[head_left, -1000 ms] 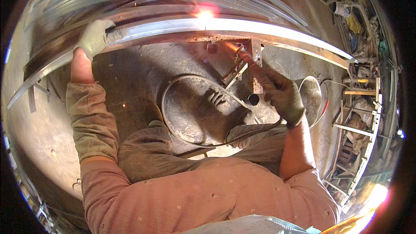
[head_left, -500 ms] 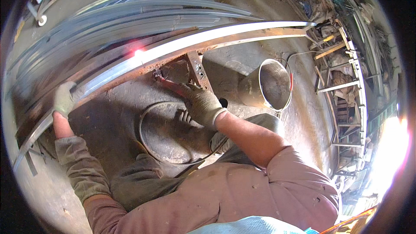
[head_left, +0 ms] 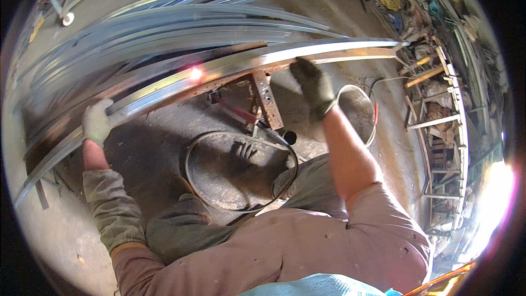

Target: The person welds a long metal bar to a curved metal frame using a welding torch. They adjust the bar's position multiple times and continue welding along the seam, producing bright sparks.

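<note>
My left hand (head_left: pixel 97 123), in a pale work glove, is closed around the left part of a long shiny metal profile (head_left: pixel 159 92). The profile lies along a rusty steel beam (head_left: pixel 219 81), and a red glow shows on it. My right hand (head_left: pixel 313 85), also gloved, is raised at the beam's lower edge, right of a rusty perforated upright (head_left: pixel 267 101). Its fingers look stretched out, somewhat dark and blurred, with nothing visible in them. A red-handled clamp (head_left: pixel 235 111) with a cable hangs under the beam, left of the upright.
Many metal profiles (head_left: pixel 181 27) lie stacked beyond the beam. A bucket (head_left: pixel 356 112) stands at the right, past my right forearm. A cable loop (head_left: pixel 188 167) lies on the floor before my legs. Metal frames (head_left: pixel 438 120) and heaped scrap line the right side.
My right hand has let go of the red-handled clamp and moved up and right to the beam. My left hand still holds the profile. The view has shifted slightly.
</note>
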Demonstrator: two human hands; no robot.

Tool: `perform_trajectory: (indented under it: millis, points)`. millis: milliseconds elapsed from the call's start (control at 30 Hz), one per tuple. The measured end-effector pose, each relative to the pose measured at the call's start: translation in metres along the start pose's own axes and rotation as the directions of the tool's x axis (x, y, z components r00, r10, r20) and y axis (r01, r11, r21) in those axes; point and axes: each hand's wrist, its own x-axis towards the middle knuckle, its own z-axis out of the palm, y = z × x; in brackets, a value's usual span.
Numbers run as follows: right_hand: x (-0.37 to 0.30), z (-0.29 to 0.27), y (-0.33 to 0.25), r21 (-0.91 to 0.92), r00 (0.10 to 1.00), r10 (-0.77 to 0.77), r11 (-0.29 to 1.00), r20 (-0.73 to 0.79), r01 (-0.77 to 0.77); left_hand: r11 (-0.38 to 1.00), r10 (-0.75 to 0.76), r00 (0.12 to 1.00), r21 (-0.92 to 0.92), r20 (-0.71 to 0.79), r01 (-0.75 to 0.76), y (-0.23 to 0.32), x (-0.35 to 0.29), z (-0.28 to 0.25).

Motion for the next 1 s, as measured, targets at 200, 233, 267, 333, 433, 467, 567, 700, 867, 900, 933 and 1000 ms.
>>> perform_trajectory:
  millis: [200,233,267,333,433,467,567,700,867,900,933,1000]
  points:
    - [0.062,-0.003,0.101,-0.27,0.997,0.012,0.962,-0.076,-0.032,0.996,0.031,0.999,0.086,-0.036,-0.028,0.05,-0.013,-0.006]
    - [0.072,-0.001,0.106,-0.352,0.999,0.025,0.936,-0.031,-0.035,0.997,-0.003,1.0,0.077,-0.009,0.003,0.05,-0.013,-0.011]
    - [0.082,-0.002,0.102,-0.411,0.994,0.073,0.911,0.077,-0.035,0.998,-0.037,0.999,0.047,-0.028,0.038,0.038,-0.019,-0.01]
    - [0.095,-0.002,0.119,-0.467,0.981,0.089,0.884,0.173,0.003,0.999,-0.029,0.994,0.043,-0.108,0.034,0.034,-0.026,-0.002]
    - [0.109,0.013,0.148,-0.522,0.982,0.042,0.851,0.183,0.061,0.958,0.195,0.892,0.273,-0.407,-0.085,0.06,-0.039,-0.018]
    - [0.106,0.015,0.159,-0.569,0.992,-0.033,0.817,0.123,0.098,0.92,0.306,0.808,0.376,-0.503,-0.113,0.058,-0.041,-0.027]
    - [0.114,0.017,0.188,-0.455,0.988,-0.017,0.886,0.151,0.085,0.968,-0.188,0.638,-0.033,-0.747,0.248,0.0,-0.093,0.01]
    - [0.142,0.063,0.195,-0.395,0.975,-0.167,0.894,0.147,0.212,-0.135,-0.598,0.75,-0.958,0.283,0.254,-0.113,-0.161,0.02]
    - [0.143,0.022,0.28,-0.547,0.965,-0.176,0.797,0.194,0.256,-0.237,-0.727,0.581,-0.927,0.367,0.289,-0.01,-0.062,0.069]
    - [0.139,0.043,0.243,-0.546,0.964,-0.048,0.816,0.261,0.189,-0.177,-0.768,0.541,-0.925,0.343,0.335,-0.014,-0.07,0.047]
    - [0.134,0.041,0.229,-0.514,0.969,-0.085,0.835,0.233,0.197,-0.15,-0.785,0.521,-0.919,0.335,0.365,-0.016,-0.072,0.036]
    - [0.131,0.037,0.198,-0.368,0.979,-0.042,0.923,0.202,0.115,-0.161,-0.779,0.552,-0.946,0.296,0.28,-0.037,-0.086,0.036]
